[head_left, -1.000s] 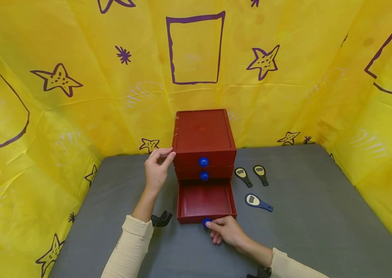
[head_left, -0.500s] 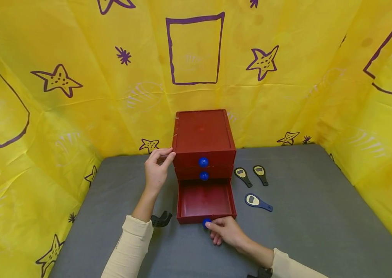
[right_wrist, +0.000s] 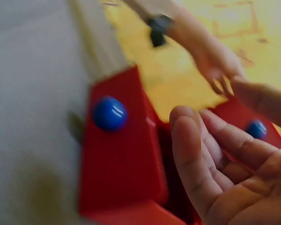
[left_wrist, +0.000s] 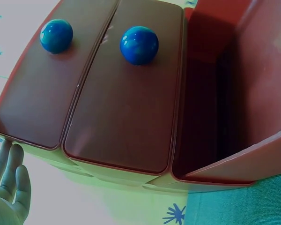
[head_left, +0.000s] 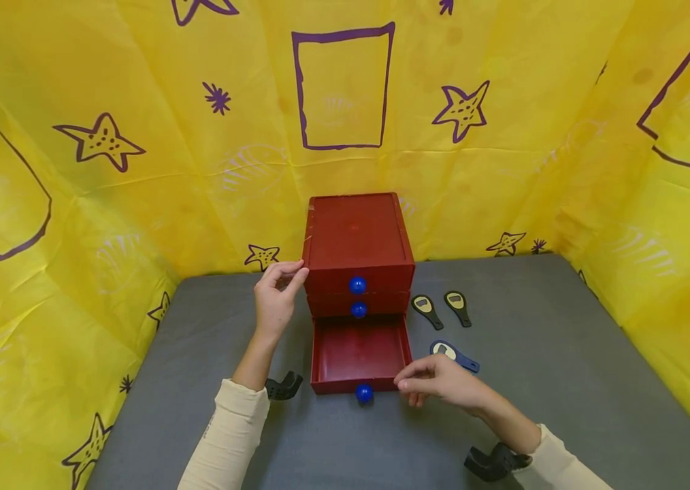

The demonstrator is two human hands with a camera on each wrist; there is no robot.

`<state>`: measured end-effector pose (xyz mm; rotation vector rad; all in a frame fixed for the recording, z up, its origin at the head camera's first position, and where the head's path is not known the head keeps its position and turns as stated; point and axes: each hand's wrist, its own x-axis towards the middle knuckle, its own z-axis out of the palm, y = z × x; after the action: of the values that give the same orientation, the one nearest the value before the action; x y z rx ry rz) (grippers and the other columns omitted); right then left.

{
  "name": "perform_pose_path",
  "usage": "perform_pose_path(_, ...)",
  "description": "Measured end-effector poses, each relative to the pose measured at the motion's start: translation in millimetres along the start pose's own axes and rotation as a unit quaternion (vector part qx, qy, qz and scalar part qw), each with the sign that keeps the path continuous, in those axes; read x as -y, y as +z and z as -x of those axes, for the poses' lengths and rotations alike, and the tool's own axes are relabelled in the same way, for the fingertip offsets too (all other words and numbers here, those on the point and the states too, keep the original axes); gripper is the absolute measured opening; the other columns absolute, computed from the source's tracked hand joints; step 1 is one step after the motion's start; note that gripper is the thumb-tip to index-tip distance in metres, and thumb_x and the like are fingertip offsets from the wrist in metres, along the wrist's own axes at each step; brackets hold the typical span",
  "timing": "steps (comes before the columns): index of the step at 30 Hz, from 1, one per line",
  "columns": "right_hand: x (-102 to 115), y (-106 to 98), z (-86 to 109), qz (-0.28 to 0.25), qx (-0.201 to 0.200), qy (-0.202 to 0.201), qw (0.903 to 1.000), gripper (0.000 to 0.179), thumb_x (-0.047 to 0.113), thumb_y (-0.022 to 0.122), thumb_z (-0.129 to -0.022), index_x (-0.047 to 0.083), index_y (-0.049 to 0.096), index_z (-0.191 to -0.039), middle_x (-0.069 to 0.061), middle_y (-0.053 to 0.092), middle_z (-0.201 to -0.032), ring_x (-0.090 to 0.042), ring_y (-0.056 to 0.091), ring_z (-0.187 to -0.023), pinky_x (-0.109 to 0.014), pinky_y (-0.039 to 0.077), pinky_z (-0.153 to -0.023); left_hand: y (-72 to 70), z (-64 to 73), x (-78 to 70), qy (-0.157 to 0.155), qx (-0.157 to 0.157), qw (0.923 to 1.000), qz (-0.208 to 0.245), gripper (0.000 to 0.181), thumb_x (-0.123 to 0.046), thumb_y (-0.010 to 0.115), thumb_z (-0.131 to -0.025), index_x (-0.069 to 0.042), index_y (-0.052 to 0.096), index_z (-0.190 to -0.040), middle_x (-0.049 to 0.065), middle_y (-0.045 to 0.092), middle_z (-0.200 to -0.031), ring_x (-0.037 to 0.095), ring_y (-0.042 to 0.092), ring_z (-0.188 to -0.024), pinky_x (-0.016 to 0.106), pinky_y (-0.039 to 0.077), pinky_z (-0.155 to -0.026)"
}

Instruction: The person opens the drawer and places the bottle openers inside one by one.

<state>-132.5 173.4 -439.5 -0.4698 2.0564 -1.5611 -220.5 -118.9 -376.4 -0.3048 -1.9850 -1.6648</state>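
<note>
A red drawer unit [head_left: 358,231] with blue ball knobs stands at the back middle of the grey table. Its bottom drawer [head_left: 358,348] is pulled out and holds nothing; the two drawers above it are closed. My left hand [head_left: 274,299] touches the unit's upper left front corner with its fingertips, and the left wrist view shows those fingers [left_wrist: 21,190] loosely extended. Just off the drawer's front right corner is my right hand [head_left: 443,381], its fingers relaxed with nothing in them. The bottom knob [head_left: 365,393] is free of it. A blue bottle opener [head_left: 456,355] lies partly behind this hand.
Two black bottle openers [head_left: 427,312] lie on the table right of the unit. A yellow cloth wall [head_left: 345,170] with purple drawings encloses the back and sides. Each wrist wears a black mount [head_left: 495,463].
My right hand has let go of the bottom drawer's knob and moved right and slightly up, now overlapping the blue bottle opener. The left hand and the drawer stay as they were.
</note>
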Motion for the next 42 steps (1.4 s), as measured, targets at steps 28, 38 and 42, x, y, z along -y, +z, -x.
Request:
perform_pose_path(28, -87, -61, 12.0, 0.389, -0.307, 0.015, 0.8686, 0.037, 0.014, 0.081, -0.074, -0.006, 0.070, -0.102, -0.020, 0.066, -0.095, -0.038, 0.062, -0.090, -0.054, 0.048, -0.081, -1.0, 0.4, 2.8, 0.009, 0.001, 0.9999, 0.008, 0.019, 0.004, 0.070, -0.085, 0.015, 0.069, -0.101, 0.030, 0.061, -0.097, -0.004, 0.057, -0.078, 0.012, 0.049, -0.071)
perform_pose_path(38, -84, -56, 10.9, 0.384, -0.296, 0.015, 0.8747, 0.026, 0.001, 0.078, -0.072, -0.006, 0.071, -0.096, -0.014, 0.065, -0.087, -0.029, 0.062, -0.080, -0.047, 0.050, -0.074, -1.4, 0.2, 0.9, 0.003, 0.001, 1.0000, 0.003, 0.020, 0.003, 0.071, -0.084, 0.014, 0.069, -0.101, 0.030, 0.062, -0.098, -0.004, 0.057, -0.078, 0.012, 0.048, -0.070)
perform_pose_path(42, -82, -54, 10.1, 0.396, -0.289, 0.003, 0.8715, 0.024, -0.001, 0.078, -0.070, -0.005, 0.072, -0.092, -0.011, 0.064, -0.084, -0.025, 0.061, -0.076, -0.043, 0.049, -0.071, -1.9, 0.1, -0.6, -0.001, 0.005, 1.0000, 0.000, 0.021, 0.001, 0.071, -0.085, 0.013, 0.069, -0.101, 0.030, 0.063, -0.099, -0.003, 0.057, -0.078, 0.014, 0.048, -0.070)
